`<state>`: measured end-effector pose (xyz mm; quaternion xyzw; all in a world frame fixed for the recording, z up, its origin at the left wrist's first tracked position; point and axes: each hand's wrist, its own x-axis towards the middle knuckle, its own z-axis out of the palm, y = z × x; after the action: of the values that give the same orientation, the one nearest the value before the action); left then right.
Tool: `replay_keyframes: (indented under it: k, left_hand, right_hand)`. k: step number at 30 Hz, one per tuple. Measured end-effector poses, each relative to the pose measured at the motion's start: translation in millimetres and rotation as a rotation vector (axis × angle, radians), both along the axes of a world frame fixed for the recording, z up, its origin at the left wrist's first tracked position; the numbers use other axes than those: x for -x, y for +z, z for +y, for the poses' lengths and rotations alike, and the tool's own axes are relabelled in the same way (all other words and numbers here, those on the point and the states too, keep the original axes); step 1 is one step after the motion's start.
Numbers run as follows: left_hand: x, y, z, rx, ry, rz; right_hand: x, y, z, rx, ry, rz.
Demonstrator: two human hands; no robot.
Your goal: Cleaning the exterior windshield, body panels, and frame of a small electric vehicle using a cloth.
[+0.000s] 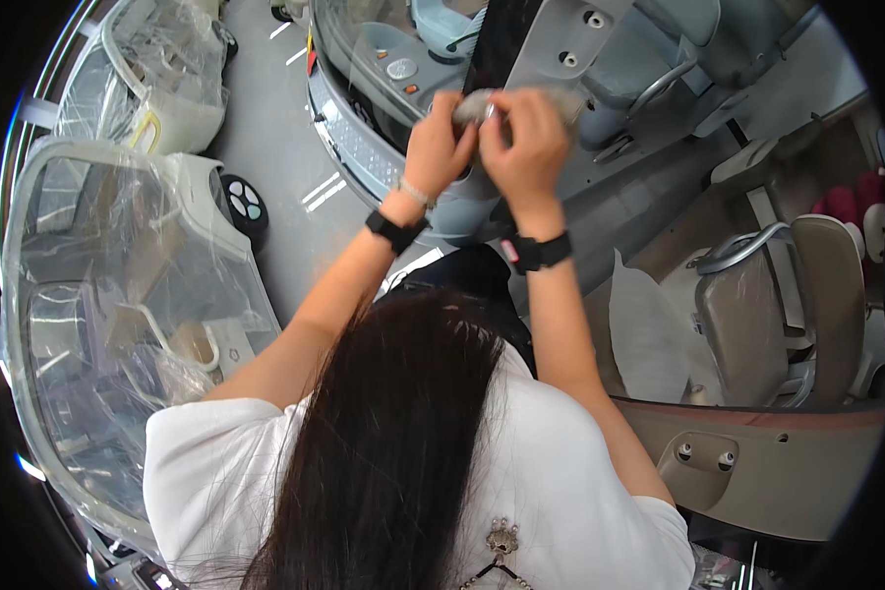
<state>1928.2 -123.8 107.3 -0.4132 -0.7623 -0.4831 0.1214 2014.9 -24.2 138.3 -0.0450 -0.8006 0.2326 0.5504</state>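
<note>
Both of my hands are raised before me, close together, at the front of a pale blue small open vehicle [461, 203]. A crumpled greyish piece of soft material [474, 108], perhaps a cloth, is pinched between them; motion blurs it. My left hand [439, 151] grips its left end between thumb and fingers. My right hand [527, 144] holds it from the other side, and more of the pale material shows behind the fingers. Just beyond the hands is a grey panel [535, 63] with two round fittings. Each wrist carries a black strap.
Left stand small vehicles wrapped in clear plastic film [147, 243], one with a black wheel [245, 205]. On the right, a brown vehicle body [789, 464] contains a seat [745, 324] and a white sheet [645, 324]. A grey floor [287, 177] lies between the vehicles.
</note>
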Motion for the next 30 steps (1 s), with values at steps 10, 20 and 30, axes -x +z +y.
replay_keyframes:
  k: [10,20,30]
  left_hand:
    - [-5.7,-143.8,-68.3,0.285,0.121,-0.272]
    - [11.3,22.7,-1.7,-0.046,-0.021,-0.006]
    - [4.8,15.8,7.0,-0.076,-0.073,0.064]
  right_hand:
    - [-1.2,-156.8,-72.8,-0.152,0.09,-0.355]
    - [5.5,-20.0,-29.3,-0.083,-0.034,-0.057]
    - [-24.1,12.2,17.3,0.432,0.385,-0.199]
